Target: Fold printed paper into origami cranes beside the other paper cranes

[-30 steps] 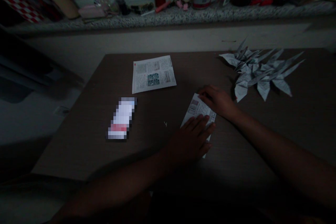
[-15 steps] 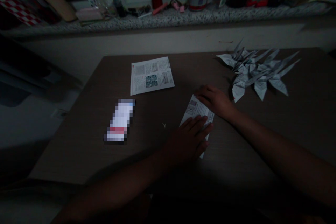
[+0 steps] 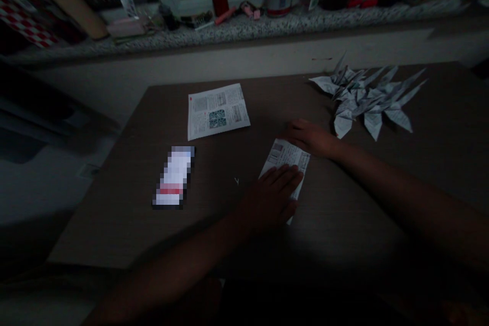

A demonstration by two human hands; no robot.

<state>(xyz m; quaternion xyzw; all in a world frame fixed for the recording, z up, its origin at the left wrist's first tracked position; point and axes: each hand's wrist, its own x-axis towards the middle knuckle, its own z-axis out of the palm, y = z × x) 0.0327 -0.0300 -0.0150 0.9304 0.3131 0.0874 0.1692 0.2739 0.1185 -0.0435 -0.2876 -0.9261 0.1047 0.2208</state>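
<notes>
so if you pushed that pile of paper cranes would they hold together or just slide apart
The paper cranes are folded from thin printed paper, so they're probably very light and a push could shift several at once. Their long, narrow points will likely bend easily. They lie loosely overlapped on the smooth-looking table top, so they'd probably slide and separate rather than move as one.

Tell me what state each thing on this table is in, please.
Left hand: lying flat on the folded sheet
Right hand: fingertips at the sheet's upper edge
Folded printed sheet: folded, under both hands
Printed sheet: lying open and flat
Paper cranes: folded, heaped together
Blurred packet: lying down, too blurred to tell more
</notes>
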